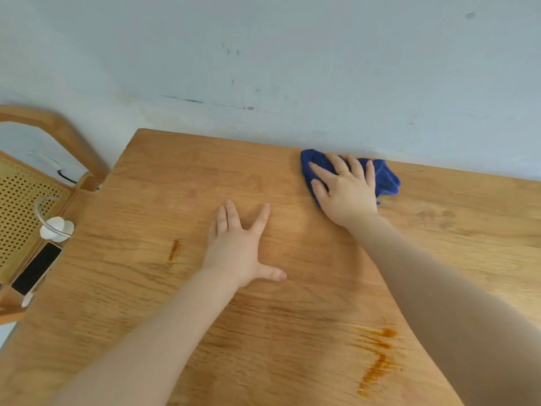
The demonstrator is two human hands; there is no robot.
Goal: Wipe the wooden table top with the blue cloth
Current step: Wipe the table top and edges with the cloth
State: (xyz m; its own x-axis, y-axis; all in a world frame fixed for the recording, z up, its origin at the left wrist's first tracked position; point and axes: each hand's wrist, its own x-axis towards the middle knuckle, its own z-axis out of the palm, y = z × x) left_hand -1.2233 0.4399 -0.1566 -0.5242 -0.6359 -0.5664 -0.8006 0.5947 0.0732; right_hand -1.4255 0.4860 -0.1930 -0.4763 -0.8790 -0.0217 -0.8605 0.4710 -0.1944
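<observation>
The wooden table top (164, 200) fills most of the view and runs up to a pale wall. A crumpled blue cloth (383, 178) lies near the table's far edge, right of centre. My right hand (345, 189) presses flat on the cloth with its fingers spread and straight. My left hand (240, 244) rests flat on the bare wood at the middle, fingers spread, holding nothing. An orange-brown smear (377, 361) marks the wood near the front right, and a smaller streak (174, 249) lies left of my left hand.
A wooden chair with a woven cane back (20, 212) stands against the table's left side. On it lie a phone (36, 268) with a dark screen and a white charger with a cable (55, 228). The wall (263, 68) closes off the table's far edge.
</observation>
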